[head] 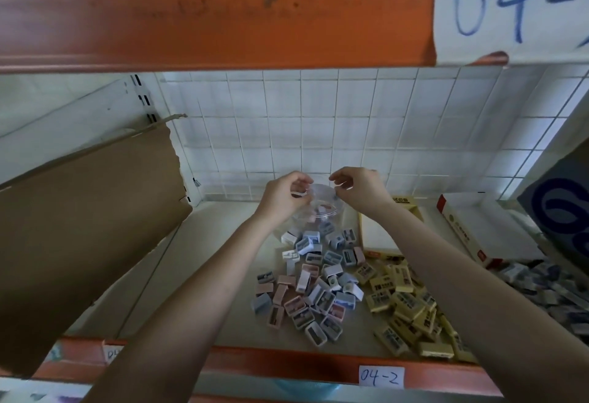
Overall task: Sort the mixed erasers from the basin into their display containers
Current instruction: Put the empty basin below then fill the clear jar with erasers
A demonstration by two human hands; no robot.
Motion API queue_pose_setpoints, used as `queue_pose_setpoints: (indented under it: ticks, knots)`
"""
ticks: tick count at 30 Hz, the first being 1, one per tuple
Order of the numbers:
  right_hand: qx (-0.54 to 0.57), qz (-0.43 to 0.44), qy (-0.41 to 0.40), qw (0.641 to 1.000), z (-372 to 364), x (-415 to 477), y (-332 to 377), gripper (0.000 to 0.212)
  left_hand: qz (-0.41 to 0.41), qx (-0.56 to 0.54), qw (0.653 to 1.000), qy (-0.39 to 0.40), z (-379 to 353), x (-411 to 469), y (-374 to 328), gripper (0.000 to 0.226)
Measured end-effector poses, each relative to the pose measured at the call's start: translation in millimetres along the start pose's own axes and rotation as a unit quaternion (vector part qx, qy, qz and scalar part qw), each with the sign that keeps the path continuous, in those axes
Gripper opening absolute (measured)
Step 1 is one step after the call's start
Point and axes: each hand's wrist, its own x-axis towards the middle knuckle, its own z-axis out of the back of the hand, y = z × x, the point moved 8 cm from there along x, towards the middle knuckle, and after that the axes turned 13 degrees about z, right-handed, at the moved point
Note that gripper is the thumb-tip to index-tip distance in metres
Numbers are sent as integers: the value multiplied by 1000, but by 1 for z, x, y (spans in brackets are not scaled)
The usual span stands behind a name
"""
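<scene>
Two grips meet at the clear jar (322, 208): left grip (283, 198) pinches its rim, right grip (360, 189) curls beside it, hold unclear. Pastel erasers (318, 281) lie heaped just before the jar, between both forearms.

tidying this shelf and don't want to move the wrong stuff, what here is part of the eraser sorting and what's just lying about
In the job: clear jar held at its rim by left hand and right hand, pastel pile, yellow erasers, yellow display box.
Lying about: cardboard sheet, blue box, shelf label.
</scene>
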Motion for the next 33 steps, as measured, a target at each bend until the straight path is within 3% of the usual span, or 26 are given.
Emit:
queue_pose_setpoints:
  ticks: [12, 15, 19, 22, 27, 30, 33]
  knots:
    - [91, 36, 10, 995, 8, -26, 24, 20, -24, -6, 999, 40, 11, -32, -6, 28]
    - [124, 44, 113, 985, -7, -53, 34, 21, 2, -5, 997, 71, 11, -59, 16, 33]
    - [52, 39, 287, 956, -43, -95, 35, 44, 37, 64, 985, 158, -14, -90, 52, 43]
    - [34, 45, 335, 941, -61, -111, 35, 52, 30, 57, 980, 189, -25, -108, 61, 45]
    - [63, 70, 283, 955, -72, -122, 38, 50, -50, 128, 983, 122, -27, -121, 68, 59]
    - [89, 53, 240, 965, -72, -127, 33, 43, -51, 136, 987, 62, -22, -125, 74, 56]
    - [95, 56, 179, 978, -72, -131, 28, 31, -41, 112, 992, 52, -18, -127, 76, 49]
